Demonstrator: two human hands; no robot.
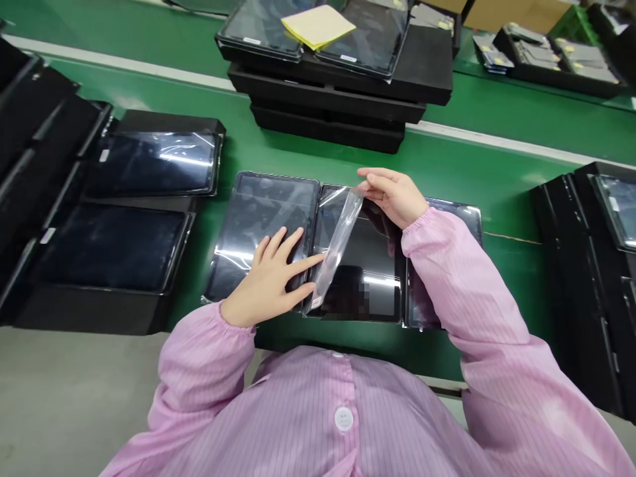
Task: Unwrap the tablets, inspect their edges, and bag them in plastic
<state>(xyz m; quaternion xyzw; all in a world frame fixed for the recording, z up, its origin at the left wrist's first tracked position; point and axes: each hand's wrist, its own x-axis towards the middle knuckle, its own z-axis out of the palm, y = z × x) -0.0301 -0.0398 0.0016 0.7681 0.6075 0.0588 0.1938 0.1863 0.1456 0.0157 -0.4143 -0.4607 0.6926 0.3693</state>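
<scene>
Clear film (338, 248), apparently thin and slippery, is pinched at its upper end by the right hand (392, 197); the left hand (273, 278) spreads over glass-fronted, likely fragile tablets (271, 205), best gripped by their edges.

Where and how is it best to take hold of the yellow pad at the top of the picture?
I would pinch the yellow pad at its near corner, coming from the person's side, thumb above and a finger below. It lies flat across the left tablet and the right tablet, and that corner sits by the gap between them, which probably leaves fingertip room.
</scene>
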